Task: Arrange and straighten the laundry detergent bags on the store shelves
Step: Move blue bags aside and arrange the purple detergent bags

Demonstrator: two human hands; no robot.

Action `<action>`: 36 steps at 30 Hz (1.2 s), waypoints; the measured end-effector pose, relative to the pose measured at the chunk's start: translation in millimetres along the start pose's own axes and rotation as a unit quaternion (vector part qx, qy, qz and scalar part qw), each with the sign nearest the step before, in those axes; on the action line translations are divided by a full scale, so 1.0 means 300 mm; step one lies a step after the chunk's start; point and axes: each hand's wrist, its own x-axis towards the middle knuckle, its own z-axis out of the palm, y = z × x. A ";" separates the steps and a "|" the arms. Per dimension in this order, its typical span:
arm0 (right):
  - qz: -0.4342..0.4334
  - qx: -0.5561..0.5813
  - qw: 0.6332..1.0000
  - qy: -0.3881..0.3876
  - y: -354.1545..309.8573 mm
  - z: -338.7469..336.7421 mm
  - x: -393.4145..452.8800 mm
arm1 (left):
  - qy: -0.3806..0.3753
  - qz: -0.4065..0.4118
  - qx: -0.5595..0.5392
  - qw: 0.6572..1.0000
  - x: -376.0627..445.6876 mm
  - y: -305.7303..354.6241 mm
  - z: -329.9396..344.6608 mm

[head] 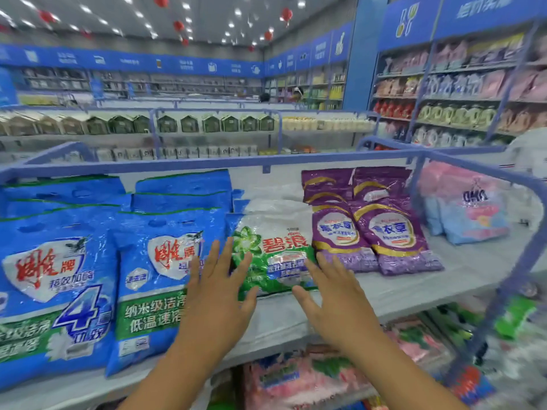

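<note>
I am looking down on the grey top shelf (370, 294) of a blue-railed store rack. Both bare hands are hovering in front of the green-and-white detergent bag (275, 255), which is lying flat near the middle of the shelf, its near edge close to the shelf's front lip.

The left hand (217, 294) is reaching in with its fingers (226, 261) straight and spread, overlapping the left edge of that bag and the right edge of the neighbouring blue bag (157, 279). I cannot tell whether the fingertips are actually touching the plastic. It is gripping nothing.

The right hand (337, 300) is held flat as well, fingers straight and together, lying over the bag's near right corner, just beside the purple bags (376, 235). It is holding nothing either; contact is unclear.

The blue bags are lying in two overlapping stacks on the left, the larger blue bag (53, 279) at far left, both hanging slightly over the front lip. The purple bags are sitting in two side-by-side rows to the right of the green one, touching it. Further right, past a blue rail (473, 167), pink and light-blue packs (467, 202) are piled.

Below the shelf, pink and green packets (302, 377) are showing on a lower level. Far shelving is blurred.
</note>
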 end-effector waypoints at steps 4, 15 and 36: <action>0.031 0.020 0.999 -0.016 0.262 -0.095 -0.016 | -0.007 0.028 -0.054 0.998 0.066 0.270 0.078; 0.041 0.091 0.994 -0.039 0.723 -0.241 0.068 | -0.096 -0.067 -0.161 0.980 0.218 0.682 0.210; 0.173 0.395 0.902 0.015 0.995 -0.176 0.624 | -0.118 -0.305 -0.035 0.944 0.618 0.705 0.342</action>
